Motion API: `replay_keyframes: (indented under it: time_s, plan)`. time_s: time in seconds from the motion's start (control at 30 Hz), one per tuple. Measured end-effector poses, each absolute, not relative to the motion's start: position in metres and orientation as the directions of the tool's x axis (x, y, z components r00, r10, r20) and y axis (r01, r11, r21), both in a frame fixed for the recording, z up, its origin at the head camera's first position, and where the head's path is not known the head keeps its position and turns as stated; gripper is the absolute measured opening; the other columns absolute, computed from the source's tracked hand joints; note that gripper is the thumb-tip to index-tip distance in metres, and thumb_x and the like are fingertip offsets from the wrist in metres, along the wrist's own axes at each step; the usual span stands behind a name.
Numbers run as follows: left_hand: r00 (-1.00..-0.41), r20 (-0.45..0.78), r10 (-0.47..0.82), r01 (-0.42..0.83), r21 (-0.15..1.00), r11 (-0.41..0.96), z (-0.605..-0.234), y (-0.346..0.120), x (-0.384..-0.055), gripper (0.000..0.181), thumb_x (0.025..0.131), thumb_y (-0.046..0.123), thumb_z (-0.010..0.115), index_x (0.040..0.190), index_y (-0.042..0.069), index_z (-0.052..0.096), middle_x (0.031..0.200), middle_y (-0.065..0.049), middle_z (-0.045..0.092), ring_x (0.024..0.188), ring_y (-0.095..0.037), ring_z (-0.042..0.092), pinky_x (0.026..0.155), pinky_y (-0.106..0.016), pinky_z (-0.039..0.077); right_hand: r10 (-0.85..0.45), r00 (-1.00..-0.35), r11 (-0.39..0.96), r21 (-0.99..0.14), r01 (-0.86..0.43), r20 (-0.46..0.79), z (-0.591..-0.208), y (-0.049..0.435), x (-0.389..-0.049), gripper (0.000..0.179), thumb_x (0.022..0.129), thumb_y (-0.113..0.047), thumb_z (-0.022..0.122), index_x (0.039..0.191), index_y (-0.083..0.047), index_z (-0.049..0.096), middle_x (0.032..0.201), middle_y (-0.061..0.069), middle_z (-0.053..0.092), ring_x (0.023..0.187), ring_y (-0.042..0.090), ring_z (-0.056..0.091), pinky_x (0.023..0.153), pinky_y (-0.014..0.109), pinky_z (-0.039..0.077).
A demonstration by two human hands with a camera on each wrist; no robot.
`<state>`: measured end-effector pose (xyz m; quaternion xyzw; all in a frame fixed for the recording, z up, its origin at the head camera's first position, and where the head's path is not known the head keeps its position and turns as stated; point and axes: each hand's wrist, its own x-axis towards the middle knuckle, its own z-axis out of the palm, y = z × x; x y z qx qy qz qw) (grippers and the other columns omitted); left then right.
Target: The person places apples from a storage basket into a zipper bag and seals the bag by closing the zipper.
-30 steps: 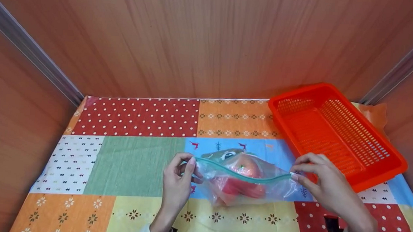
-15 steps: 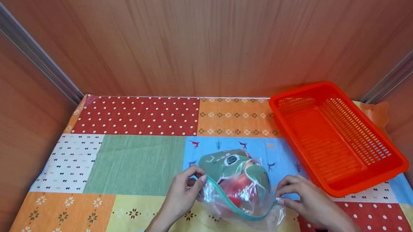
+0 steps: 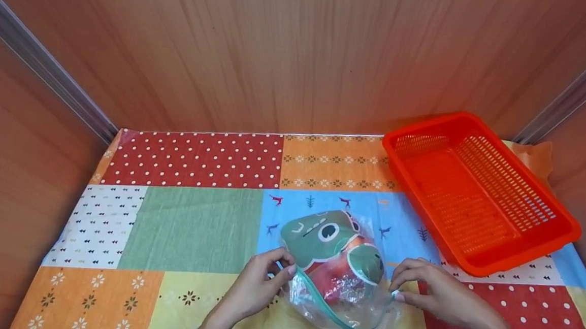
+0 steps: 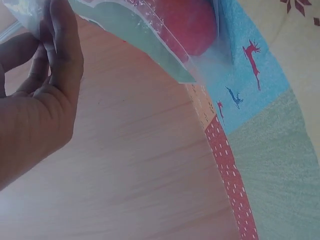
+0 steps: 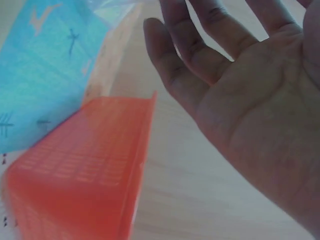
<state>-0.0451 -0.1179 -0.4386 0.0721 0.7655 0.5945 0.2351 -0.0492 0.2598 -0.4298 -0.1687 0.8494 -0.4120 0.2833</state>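
A clear plastic zip bag (image 3: 310, 303) with a green zip strip and a printed green cartoon creature lies tilted over the cloth, its mouth facing the person. Red fruit (image 3: 329, 281) shows through the plastic, and part of an orange-red round fruit (image 3: 356, 245) shows between the printed shapes. The left hand (image 3: 265, 280) pinches the left end of the zip between thumb and fingers. At the other end, the right hand (image 3: 430, 287) pinches the white zip end. In the left wrist view a red fruit (image 4: 187, 25) sits behind the plastic beside the fingers.
An orange-red perforated plastic basket (image 3: 474, 196) stands at the back right, near the right hand. A patchwork-patterned tablecloth (image 3: 197, 230) covers the table. Wood-grain panels (image 3: 279, 57) rise behind it and on both sides.
Both hands have drawn the bag's zip edge down toward the person, and the bag has tipped so its printed front shows. The zip strip now sags in a deeper curve.
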Motion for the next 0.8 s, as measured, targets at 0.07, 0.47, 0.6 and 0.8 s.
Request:
replay_keyframes:
  time_s: [0.07, 0.47, 0.6, 0.8]
  plan:
    - [-0.876, -0.273, 0.398, -0.175, 0.948, 0.266, -0.439, -0.12, -0.045, 0.009, 0.107, 0.009, 0.061, 0.106, 0.005, 0.068, 0.093, -0.005, 0.063, 0.077, -0.022, 0.065, 0.065, -0.034, 0.062, -0.531, -0.781, 0.59, -0.805, -0.063, -0.329, -0.431, 0.265, -0.05, 0.013, 0.096, -0.03, 0.079, 0.109, -0.03, 0.08, 0.118, -0.006, 0.069, 0.115, 0.026, 0.06, 0.093, 0.028, 0.054]
    - [-0.831, -0.242, 0.502, -0.15, 0.965, 0.216, -0.44, -0.136, -0.041, 0.011, 0.106, 0.01, 0.062, 0.11, 0.002, 0.068, 0.094, -0.006, 0.066, 0.078, -0.016, 0.067, 0.067, -0.026, 0.059, -0.501, -0.836, 0.528, -0.844, -0.088, -0.226, -0.443, 0.279, -0.059, 0.023, 0.105, -0.022, 0.067, 0.127, -0.016, 0.073, 0.126, 0.003, 0.069, 0.118, 0.03, 0.059, 0.095, 0.026, 0.055]
    - [-0.792, -0.214, 0.572, -0.14, 0.975, 0.171, -0.444, -0.143, -0.043, 0.02, 0.108, 0.016, 0.061, 0.117, -0.001, 0.067, 0.107, -0.013, 0.068, 0.085, -0.015, 0.068, 0.075, -0.029, 0.061, -0.433, -0.877, 0.573, -0.815, -0.087, -0.21, -0.448, 0.272, -0.064, 0.028, 0.104, -0.021, 0.068, 0.13, -0.011, 0.07, 0.127, 0.01, 0.068, 0.115, 0.03, 0.061, 0.091, 0.024, 0.056]
    - [-0.84, -0.171, 0.514, -0.103, 0.982, 0.159, -0.454, -0.149, -0.055, 0.033, 0.113, 0.023, 0.051, 0.119, -0.007, 0.063, 0.108, -0.026, 0.065, 0.091, -0.02, 0.067, 0.079, -0.034, 0.063, -0.34, -0.927, 0.627, -0.773, -0.097, -0.159, -0.461, 0.259, -0.075, 0.035, 0.104, -0.017, 0.068, 0.137, -0.005, 0.064, 0.134, 0.017, 0.064, 0.114, 0.029, 0.064, 0.092, 0.03, 0.056]
